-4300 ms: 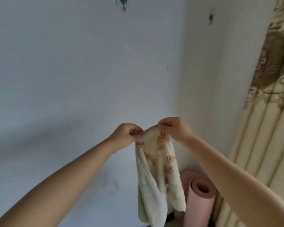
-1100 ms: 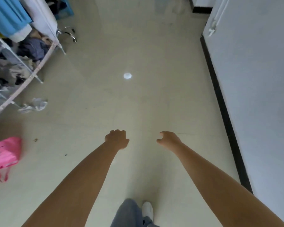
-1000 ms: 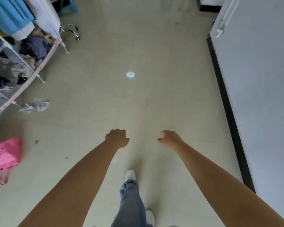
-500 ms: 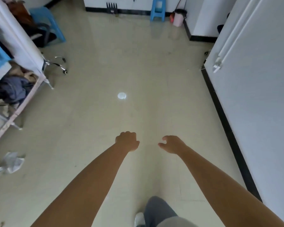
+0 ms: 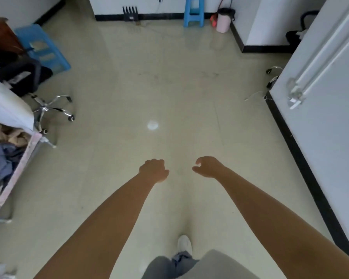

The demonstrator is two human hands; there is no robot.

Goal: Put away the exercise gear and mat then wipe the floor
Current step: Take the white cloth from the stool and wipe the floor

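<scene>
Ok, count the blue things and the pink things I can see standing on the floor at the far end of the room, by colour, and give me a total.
Blue: 2, the blue step stool by the far wall and the larger blue stool at far left.
Pink: 1, the pink bin in the far corner.
Total: 3

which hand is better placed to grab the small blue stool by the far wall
Right, marginally. The blue stool stands at the far wall, right of centre, more in line with the right hand than the left hand. Both hands hold nothing and are far from it, so walking closer comes first.
</scene>
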